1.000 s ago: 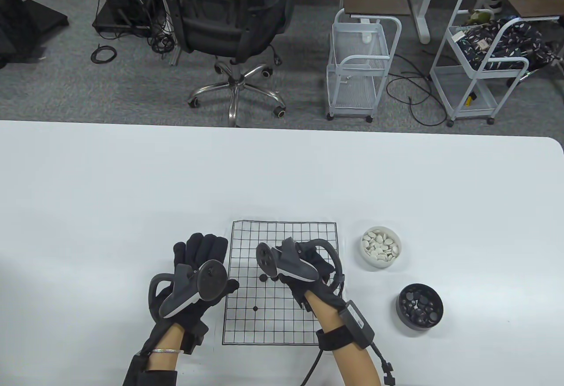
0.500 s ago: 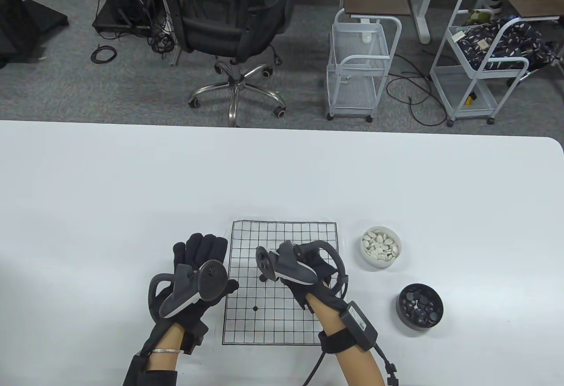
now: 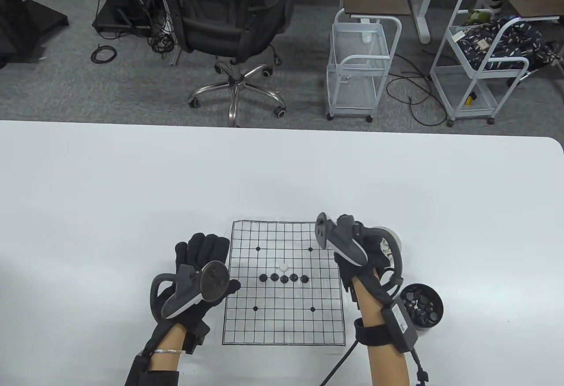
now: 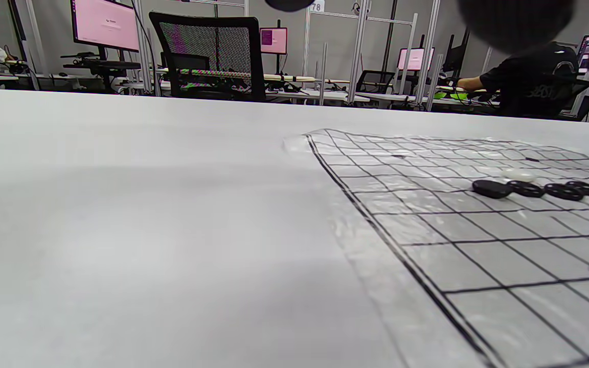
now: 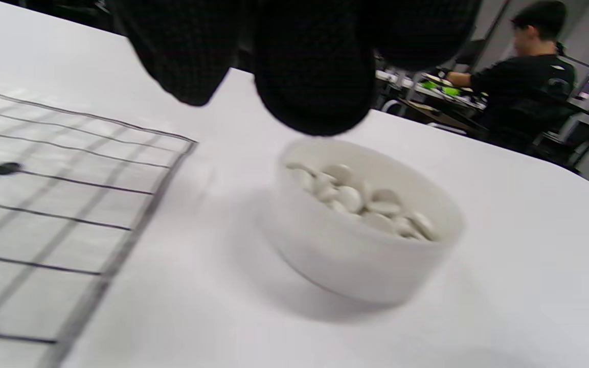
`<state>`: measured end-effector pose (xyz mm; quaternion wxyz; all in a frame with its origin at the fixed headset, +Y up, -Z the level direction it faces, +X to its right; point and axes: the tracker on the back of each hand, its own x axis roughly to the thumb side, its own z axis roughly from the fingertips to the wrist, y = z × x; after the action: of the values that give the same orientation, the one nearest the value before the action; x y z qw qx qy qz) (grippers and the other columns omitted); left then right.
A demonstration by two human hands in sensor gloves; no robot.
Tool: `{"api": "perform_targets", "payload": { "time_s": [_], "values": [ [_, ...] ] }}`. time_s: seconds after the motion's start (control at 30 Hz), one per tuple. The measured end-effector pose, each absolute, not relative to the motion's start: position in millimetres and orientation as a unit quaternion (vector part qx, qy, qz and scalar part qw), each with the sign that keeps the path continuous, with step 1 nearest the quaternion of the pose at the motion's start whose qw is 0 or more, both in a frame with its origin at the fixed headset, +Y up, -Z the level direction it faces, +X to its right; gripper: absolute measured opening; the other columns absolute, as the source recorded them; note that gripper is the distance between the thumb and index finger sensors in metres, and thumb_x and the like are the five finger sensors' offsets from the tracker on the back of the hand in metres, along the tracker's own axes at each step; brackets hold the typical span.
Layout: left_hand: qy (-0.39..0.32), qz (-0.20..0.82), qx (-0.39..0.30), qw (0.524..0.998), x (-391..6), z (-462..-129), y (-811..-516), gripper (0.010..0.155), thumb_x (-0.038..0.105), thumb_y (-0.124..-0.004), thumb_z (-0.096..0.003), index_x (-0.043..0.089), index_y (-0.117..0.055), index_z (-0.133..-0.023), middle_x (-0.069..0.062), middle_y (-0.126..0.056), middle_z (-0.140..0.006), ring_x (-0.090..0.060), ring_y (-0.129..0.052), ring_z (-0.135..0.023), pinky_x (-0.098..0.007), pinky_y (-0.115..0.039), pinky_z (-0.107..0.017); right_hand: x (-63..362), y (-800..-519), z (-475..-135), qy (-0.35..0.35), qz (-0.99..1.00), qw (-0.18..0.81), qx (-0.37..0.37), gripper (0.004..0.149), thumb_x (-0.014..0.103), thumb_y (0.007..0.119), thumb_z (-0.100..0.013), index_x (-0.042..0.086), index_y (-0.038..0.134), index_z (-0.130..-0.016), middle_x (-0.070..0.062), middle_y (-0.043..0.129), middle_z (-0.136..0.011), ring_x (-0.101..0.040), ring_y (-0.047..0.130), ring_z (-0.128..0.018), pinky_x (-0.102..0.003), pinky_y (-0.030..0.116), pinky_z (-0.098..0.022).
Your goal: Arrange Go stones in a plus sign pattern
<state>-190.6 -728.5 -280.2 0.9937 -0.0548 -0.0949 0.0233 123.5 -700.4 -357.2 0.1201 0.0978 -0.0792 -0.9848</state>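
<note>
The board [image 3: 283, 282] lies flat on the tabletop [image 3: 132, 192] near the front edge. Five black stones [image 3: 284, 278] form a horizontal row at mid-board, each just beside the next. One white stone [image 3: 283, 266] sits directly above the middle black stone, starting the vertical bar of the plus.

Step in hand: fetching another white stone. The right hand [image 3: 365, 249] is over the white bowl [image 5: 366, 245], which stands just right of the board and holds a heap of white stones [image 5: 361, 202]. In the right wrist view the fingertips [image 5: 310, 76] hang above the bowl's rim, apparently not touching the stones. Whether the fingers are apart or together cannot be told.

The next move probably calls for pinching one stone from the heap and setting it on an intersection in the white stone's column.

The left hand [image 3: 198, 271] rests palm down, fingers spread, at the board's left edge, holding nothing.

The black bowl [image 3: 422, 304] is partly covered by the right wrist. In the table view, the white bowl is mostly hidden under the right hand. The right wrist view is blurred.
</note>
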Motion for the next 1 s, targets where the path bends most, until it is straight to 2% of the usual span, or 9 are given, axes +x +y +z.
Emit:
{"api": "perform_targets", "payload": {
  "time_s": [0.13,0.23,0.33,0.43,0.6,0.73,1.0],
  "values": [
    [-0.096,0.023,-0.055,0.994,-189.9,-280.3,-728.6,0.090,0.066,-0.061,-0.0432,0.025,-0.022,-0.114,-0.010,-0.029,-0.126,-0.043,-0.030,-0.117,-0.064,-0.024,-0.082,156.4,-712.9,-365.6,-0.123,-0.973,0.109,0.163,0.067,0.029,0.082,-0.047,0.013,0.054,-0.107,-0.013,0.081,-0.094,-0.008,0.097,-0.038,-0.039,0.078,-0.043],
    [-0.096,0.025,-0.056,0.993,-190.0,-280.3,-728.8,0.090,0.066,-0.061,-0.0433,0.025,-0.022,-0.114,-0.010,-0.029,-0.126,-0.043,-0.030,-0.117,-0.064,-0.024,-0.082,165.4,-724.6,-370.1,-0.139,-0.967,0.114,0.178,0.059,0.029,0.080,-0.049,0.013,0.060,-0.103,-0.010,0.085,-0.089,-0.007,0.097,-0.031,-0.038,0.080,-0.039],
    [-0.096,0.024,-0.057,0.993,-189.8,-280.0,-728.8,0.090,0.066,-0.061,-0.0432,0.025,-0.022,-0.114,-0.010,-0.030,-0.126,-0.043,-0.030,-0.117,-0.064,-0.024,-0.082,168.1,-736.7,-375.4,-0.154,-0.964,0.112,0.186,0.057,0.030,0.079,-0.049,0.012,0.063,-0.101,-0.010,0.086,-0.088,-0.005,0.098,-0.029,-0.037,0.081,-0.037],
    [-0.096,0.028,-0.059,0.993,-189.8,-280.2,-729.1,0.090,0.066,-0.061,-0.0433,0.025,-0.023,-0.114,-0.010,-0.030,-0.126,-0.043,-0.030,-0.116,-0.064,-0.024,-0.082,168.8,-744.4,-380.2,-0.150,-0.964,0.106,0.195,0.052,0.031,0.076,-0.051,0.011,0.068,-0.098,-0.011,0.086,-0.085,-0.005,0.097,-0.024,-0.036,0.082,-0.034],
    [-0.096,0.032,-0.060,0.993,-190.3,-280.5,-728.9,0.090,0.066,-0.061,-0.0433,0.025,-0.023,-0.114,-0.010,-0.030,-0.126,-0.043,-0.030,-0.117,-0.064,-0.024,-0.082,162.9,-744.9,-384.7,-0.147,-0.956,0.140,0.210,0.050,0.033,0.080,-0.048,0.012,0.073,-0.093,-0.010,0.089,-0.080,-0.005,0.097,-0.021,-0.035,0.082,-0.033],
    [-0.097,0.030,-0.059,0.993,-190.2,-280.5,-728.8,0.090,0.066,-0.061,-0.0434,0.025,-0.023,-0.114,-0.010,-0.030,-0.126,-0.043,-0.030,-0.117,-0.064,-0.024,-0.082,155.9,-746.7,-387.1,-0.116,-0.950,0.197,0.213,0.044,0.032,0.084,-0.045,0.015,0.080,-0.086,-0.007,0.094,-0.073,-0.005,0.096,-0.018,-0.034,0.082,-0.032],
    [-0.097,0.035,-0.058,0.993,-191.0,-281.1,-728.5,0.090,0.066,-0.061,-0.0435,0.025,-0.023,-0.114,-0.010,-0.029,-0.126,-0.043,-0.030,-0.117,-0.064,-0.024,-0.082,158.6,-743.6,-386.6,-0.096,-0.950,0.195,0.224,0.041,0.032,0.088,-0.042,0.019,0.084,-0.081,-0.003,0.098,-0.067,-0.003,0.094,-0.020,-0.033,0.081,-0.034]
  ]
}}
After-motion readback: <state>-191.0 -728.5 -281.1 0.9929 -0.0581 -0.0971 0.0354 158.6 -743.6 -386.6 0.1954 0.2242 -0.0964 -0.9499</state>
